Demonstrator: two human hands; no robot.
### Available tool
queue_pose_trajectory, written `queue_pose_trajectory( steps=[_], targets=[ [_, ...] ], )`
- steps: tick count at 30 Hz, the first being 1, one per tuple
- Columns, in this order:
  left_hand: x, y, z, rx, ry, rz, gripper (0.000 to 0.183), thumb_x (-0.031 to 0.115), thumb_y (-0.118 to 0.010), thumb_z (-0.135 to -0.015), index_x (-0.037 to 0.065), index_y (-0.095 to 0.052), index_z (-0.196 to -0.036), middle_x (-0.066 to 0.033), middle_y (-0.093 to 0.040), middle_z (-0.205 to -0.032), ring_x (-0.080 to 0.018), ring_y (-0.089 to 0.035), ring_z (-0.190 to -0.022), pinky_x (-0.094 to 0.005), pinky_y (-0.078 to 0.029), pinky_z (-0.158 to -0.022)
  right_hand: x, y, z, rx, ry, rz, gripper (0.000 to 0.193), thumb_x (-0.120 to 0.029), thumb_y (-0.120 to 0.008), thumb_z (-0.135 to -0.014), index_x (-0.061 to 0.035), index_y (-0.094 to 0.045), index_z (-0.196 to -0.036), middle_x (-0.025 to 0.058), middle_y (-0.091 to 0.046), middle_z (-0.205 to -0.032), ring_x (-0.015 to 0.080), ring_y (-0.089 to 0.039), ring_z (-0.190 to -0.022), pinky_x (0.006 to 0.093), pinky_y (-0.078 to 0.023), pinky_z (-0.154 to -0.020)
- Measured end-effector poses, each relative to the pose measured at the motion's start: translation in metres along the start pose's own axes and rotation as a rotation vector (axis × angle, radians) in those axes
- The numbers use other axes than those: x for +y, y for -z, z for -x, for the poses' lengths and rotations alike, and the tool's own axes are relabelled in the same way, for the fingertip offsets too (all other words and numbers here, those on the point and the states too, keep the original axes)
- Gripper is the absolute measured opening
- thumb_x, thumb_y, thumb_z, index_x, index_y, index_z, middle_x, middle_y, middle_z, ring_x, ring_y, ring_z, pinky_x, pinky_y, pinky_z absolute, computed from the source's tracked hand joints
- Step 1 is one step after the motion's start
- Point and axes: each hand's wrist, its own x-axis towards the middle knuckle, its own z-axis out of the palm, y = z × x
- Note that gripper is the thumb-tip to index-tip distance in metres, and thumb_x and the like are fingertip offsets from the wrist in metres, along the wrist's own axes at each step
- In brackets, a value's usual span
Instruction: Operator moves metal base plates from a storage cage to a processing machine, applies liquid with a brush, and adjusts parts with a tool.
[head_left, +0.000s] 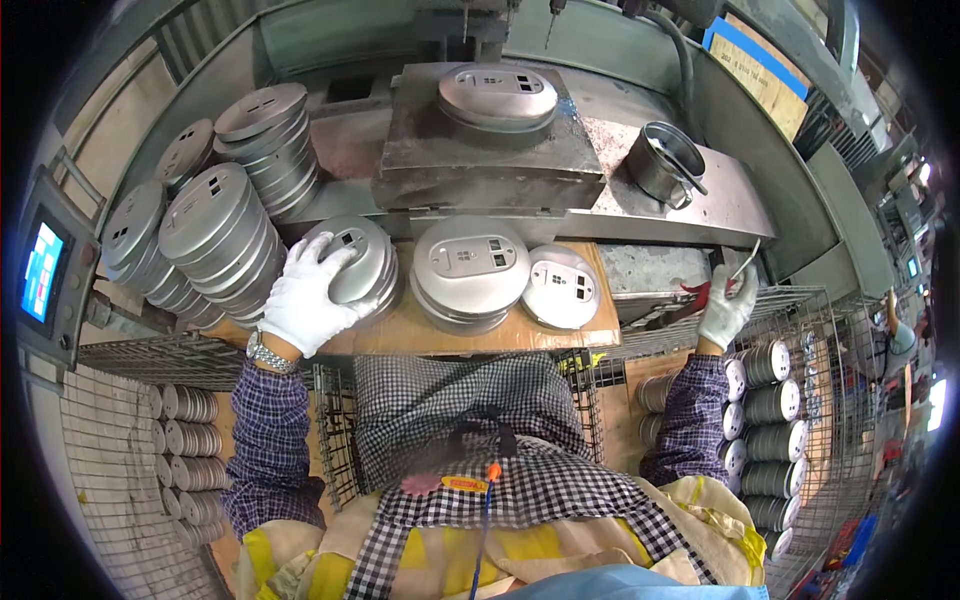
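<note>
My left hand (312, 292), in a white glove, grips the top round metal cover (362, 242) of a short stack, with fingers over its top and thumb at its near side. To its right, another stack of silver covers (470, 262) and a smaller round cover (560, 288) rest on the brown board. My right hand (727, 305), also gloved, is closed around a thin pale rod (748, 258) that points up; its lower end is hidden. Beside those fingers is a red-handled tool (690, 298), partly hidden. One cover (497, 98) lies on the raised metal block (480, 165).
Tall stacks of covers (225, 235) stand at the left. A metal mug (665, 165) sits on the right ledge. Drill bits (553, 22) hang above the block. Wire baskets (800, 330) with rows of covers flank me. A lit control panel (42, 270) is far left.
</note>
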Motion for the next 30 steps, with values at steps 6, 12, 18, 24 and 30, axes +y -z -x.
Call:
queue_pose_trajectory(
  steps=[6, 12, 18, 24, 30],
  targets=[
    [0.002, 0.0, 0.002, -0.005, 0.049, 0.041, 0.065, 0.038, -0.078, -0.068, 0.009, -0.059, -0.123, -0.0202, -0.044, -0.14, -0.0373, -0.037, -0.133, -0.0435, -0.035, -0.109, -0.164, -0.043, -0.059, -0.138, 0.574, -0.243, 0.031, -0.02, -0.074, -0.077, -0.006, -0.065, -0.103, 0.0099, -0.067, -0.106, 0.0246, -0.062, -0.1, 0.0357, -0.044, -0.092],
    [0.004, -0.001, 0.003, 0.009, 0.048, 0.043, 0.063, 0.04, -0.077, -0.069, 0.01, -0.06, -0.122, -0.0199, -0.043, -0.14, -0.0367, -0.036, -0.134, -0.0426, -0.035, -0.109, -0.275, -0.076, -0.075, -0.978, 0.483, -0.404, 0.049, -0.04, -0.071, -0.08, -0.0071, -0.061, -0.116, 0.0175, -0.065, -0.109, 0.0338, -0.062, -0.101, 0.038, -0.048, -0.088],
    [0.001, -0.005, 0.002, 0.009, 0.044, 0.037, 0.065, 0.043, -0.076, -0.07, 0.01, -0.059, -0.124, -0.0188, -0.042, -0.142, -0.0361, -0.035, -0.135, -0.0426, -0.034, -0.11, -0.28, -0.097, -0.083, -0.965, 0.556, -0.444, 0.048, -0.036, -0.077, -0.077, -0.0098, -0.058, -0.112, 0.0181, -0.065, -0.106, 0.0329, -0.061, -0.103, 0.0388, -0.046, -0.088],
    [0.006, -0.008, 0.003, 0.131, 0.019, 0.049, 0.056, 0.039, -0.076, -0.07, 0.007, -0.062, -0.114, -0.0179, -0.049, -0.132, -0.0361, -0.043, -0.126, -0.0433, -0.038, -0.105, -0.276, -0.092, -0.084, -1.003, 0.424, -0.559, 0.047, -0.027, -0.083, -0.07, -0.0078, -0.061, -0.107, 0.0146, -0.065, -0.097, 0.0241, -0.061, -0.087, 0.0348, -0.046, -0.083],
    [0.029, 0.021, 0.001, 0.419, -0.022, 0.218, 0.052, 0.03, -0.078, -0.071, 0.007, -0.061, -0.114, -0.0191, -0.051, -0.129, -0.0368, -0.051, -0.118, -0.0429, -0.044, -0.1, -0.231, -0.015, -0.047, -0.827, 0.284, -0.617, 0.055, -0.017, -0.084, -0.058, -0.0014, -0.057, -0.103, 0.0061, -0.059, -0.089, 0.0156, -0.058, -0.08, 0.0288, -0.049, -0.075]
  ],
)
